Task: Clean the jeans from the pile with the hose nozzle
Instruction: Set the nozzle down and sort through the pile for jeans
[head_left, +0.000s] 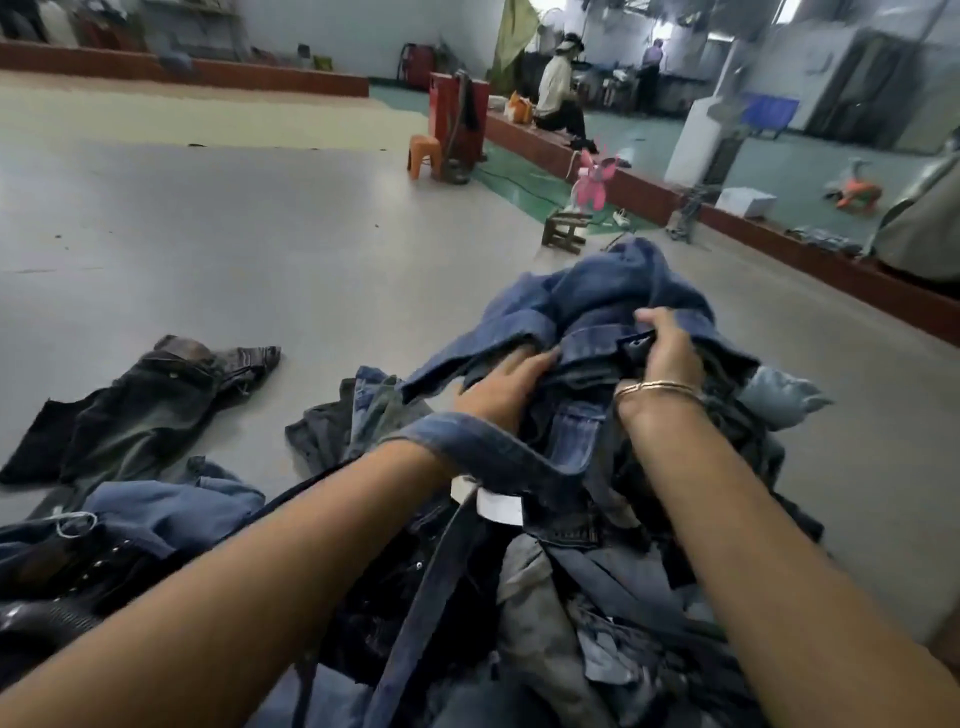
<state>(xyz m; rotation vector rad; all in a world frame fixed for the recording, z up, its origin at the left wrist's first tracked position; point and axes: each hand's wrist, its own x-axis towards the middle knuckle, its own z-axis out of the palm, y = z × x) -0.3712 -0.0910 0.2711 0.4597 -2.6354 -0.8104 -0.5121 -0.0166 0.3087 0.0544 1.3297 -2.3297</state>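
Observation:
A big pile of jeans (545, 597) in blue and dark denim fills the lower middle of the head view. On top of it lies a crumpled blue pair of jeans (613, 296). My left hand (501, 387) grips a fold of that blue pair from underneath. My right hand (667, 351), with thin bangles at the wrist, clutches its waistband near a dark button tab. A denim strap drapes over my left wrist. No hose nozzle is in view.
A dark faded pair of jeans (140, 410) lies spread on the grey floor at left. Farther off stand a small wooden stool (563, 234), an orange plastic stool (425, 154), a red cabinet (457, 117) and a low brick-red ledge (779, 244). A seated person (558, 96) is at the back.

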